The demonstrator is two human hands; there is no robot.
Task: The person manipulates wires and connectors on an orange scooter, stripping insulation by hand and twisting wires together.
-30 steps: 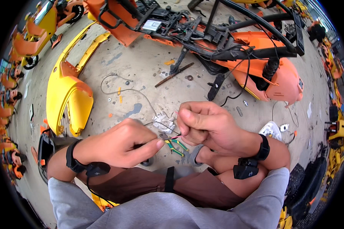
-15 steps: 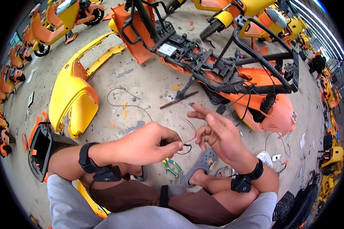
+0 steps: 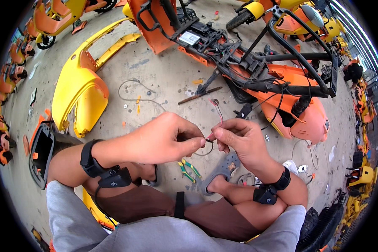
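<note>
My left hand [image 3: 170, 138] pinches a thin black cable [image 3: 210, 149] near its end, its fingertips close to my right hand. My right hand [image 3: 243, 143] pinches a thin pinkish-red wire [image 3: 218, 110] beside that cable, and the wire's free end rises above my fingers. Green-and-yellow pliers [image 3: 185, 170] lie on the floor below my hands, between my grey clogs [image 3: 227, 166]. How the cable and wire join is too small to tell.
A stripped scooter frame [image 3: 239, 56] with orange panels stretches across the floor ahead. A yellow body panel [image 3: 75, 98] lies at left, above an open dark housing [image 3: 44, 151]. Other scooters [image 3: 54, 19] stand around. A dark figure, probably a person [image 3: 353, 71], is at far right.
My right hand opened, then closed on the red wire, which now stands upright above the fingertips. Both hands shifted slightly upward in view since half a second ago.
</note>
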